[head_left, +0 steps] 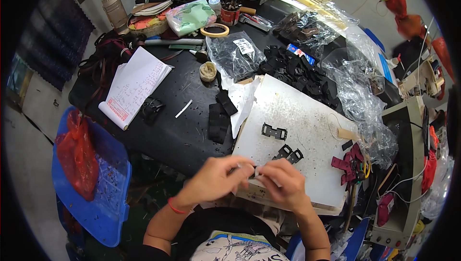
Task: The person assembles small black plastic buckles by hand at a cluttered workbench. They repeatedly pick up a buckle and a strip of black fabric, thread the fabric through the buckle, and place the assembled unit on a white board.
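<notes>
My left hand [218,180], with a red band at its wrist, and my right hand [284,183] meet over the near edge of a white board [307,121]. Fingers of both are pinched together around something small, whitish and dark; blur and the fingertips hide its kind. Just beyond them on the board lie a black frame-shaped piece [274,132] with openings and a pair of similar black pieces [289,154] side by side. Flat black strips [218,127] rest on the dark table left of the board.
A heap of black parts [300,73] and clear plastic bags [357,83] cover the far right. Maroon pieces [348,165] sit at the board's right edge. Leftward are a written notepad [137,85], a small jar [208,72], a tape roll [214,30] and a blue chair [108,213].
</notes>
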{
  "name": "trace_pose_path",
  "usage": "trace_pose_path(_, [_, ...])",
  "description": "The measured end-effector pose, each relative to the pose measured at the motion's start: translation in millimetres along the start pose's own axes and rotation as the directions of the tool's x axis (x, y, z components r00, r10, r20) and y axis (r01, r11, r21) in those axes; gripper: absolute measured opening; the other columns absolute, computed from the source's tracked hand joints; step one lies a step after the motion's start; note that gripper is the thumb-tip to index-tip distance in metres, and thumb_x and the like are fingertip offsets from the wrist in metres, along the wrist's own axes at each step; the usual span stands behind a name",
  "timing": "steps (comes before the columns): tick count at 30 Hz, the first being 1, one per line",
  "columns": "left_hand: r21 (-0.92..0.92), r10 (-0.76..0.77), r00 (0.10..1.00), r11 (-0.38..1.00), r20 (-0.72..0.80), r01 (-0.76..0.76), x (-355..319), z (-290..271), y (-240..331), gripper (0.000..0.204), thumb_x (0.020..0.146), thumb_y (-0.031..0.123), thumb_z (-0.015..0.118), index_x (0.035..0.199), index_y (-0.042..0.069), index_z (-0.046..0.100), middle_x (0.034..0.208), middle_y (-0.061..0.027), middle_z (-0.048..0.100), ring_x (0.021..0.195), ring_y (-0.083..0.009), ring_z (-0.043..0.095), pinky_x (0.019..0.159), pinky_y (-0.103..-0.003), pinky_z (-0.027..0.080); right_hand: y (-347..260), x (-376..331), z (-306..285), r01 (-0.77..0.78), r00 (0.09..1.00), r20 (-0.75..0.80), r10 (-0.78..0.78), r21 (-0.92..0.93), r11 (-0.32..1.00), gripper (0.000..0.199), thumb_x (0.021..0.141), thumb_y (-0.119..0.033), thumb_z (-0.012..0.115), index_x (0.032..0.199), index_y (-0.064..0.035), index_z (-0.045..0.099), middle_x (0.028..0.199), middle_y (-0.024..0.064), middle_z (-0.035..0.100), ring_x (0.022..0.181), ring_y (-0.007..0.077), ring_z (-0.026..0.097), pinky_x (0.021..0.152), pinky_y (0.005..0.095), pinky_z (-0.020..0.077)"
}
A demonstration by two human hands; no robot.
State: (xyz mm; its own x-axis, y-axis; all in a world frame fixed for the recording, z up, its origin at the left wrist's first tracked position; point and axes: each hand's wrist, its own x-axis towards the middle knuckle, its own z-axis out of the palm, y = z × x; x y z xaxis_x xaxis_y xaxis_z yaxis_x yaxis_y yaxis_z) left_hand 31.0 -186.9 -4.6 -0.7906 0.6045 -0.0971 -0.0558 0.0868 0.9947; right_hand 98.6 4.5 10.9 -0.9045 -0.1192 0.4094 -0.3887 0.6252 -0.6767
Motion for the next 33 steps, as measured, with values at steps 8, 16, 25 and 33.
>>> trace_pose_path(8, [0.859, 0.411, 0.864, 0.510, -0.290, 0.046, 50.4, -47.6, -43.4, 0.033, 0.085, 0.018, 0.061, 0.115, 0.004, 0.058, 0.135, -0.0193, 0.041, 0.131, -0.0402, 0.026, 0.105, -0.046, 0.023, -12.4, 0.8, -2.4, -0.079, 0.972, -0.212, 0.106, 0.133, 0.988, 0.027, 0.072, 0.002, 0.074, 0.095, -0.0011, 0.063, 0.096, 0.0114, 0.061, 0.071, 0.0153, 0.058, 0.056, 0.0242, 0.0474])
trace_pose_path(16, [0.100, 0.179, 0.836, 0.984, -0.519, -0.148, 34.3, -25.4, -12.7, 0.023, 0.082, 0.000, 0.065, 0.105, -0.001, 0.062, 0.085, -0.0069, 0.067, 0.070, -0.0085, 0.061, 0.058, -0.021, 0.048, -27.2, 5.7, 15.3, -0.265, 0.939, -0.118, 0.324, 0.352, 0.898, 0.020, 0.076, 0.007, 0.067, 0.095, 0.0006, 0.063, 0.090, 0.0116, 0.063, 0.072, 0.0149, 0.064, 0.060, 0.0237, 0.0519])
trace_pose_path(25, [-0.208, -0.001, 0.966, 0.977, -0.257, -0.054, -0.7, 9.4, 23.6, 0.024, 0.095, 0.014, 0.051, 0.107, -0.005, 0.062, 0.085, -0.0064, 0.065, 0.080, -0.0078, 0.061, 0.072, -0.024, 0.054, -32.2, 17.7, 22.9, -0.250, 0.953, -0.113, 0.281, 0.232, 0.940, 0.017, 0.079, 0.000, 0.069, 0.094, -0.0008, 0.062, 0.082, 0.0085, 0.062, 0.062, 0.0118, 0.061, 0.053, 0.0230, 0.0473])
trace_pose_path(33, [-0.168, 0.089, 0.977, 0.978, -0.195, -0.123, -2.8, 9.9, 14.0, 0.020, 0.093, 0.009, 0.054, 0.106, -0.002, 0.064, 0.088, -0.0071, 0.067, 0.080, -0.0079, 0.062, 0.073, -0.023, 0.053, -28.4, 10.2, 25.7, -0.352, 0.897, -0.145, 0.418, 0.337, 0.873, 0.028, 0.079, -0.002, 0.070, 0.104, -0.0012, 0.057, 0.082, 0.0079, 0.062, 0.066, 0.0109, 0.062, 0.058, 0.0233, 0.0489])
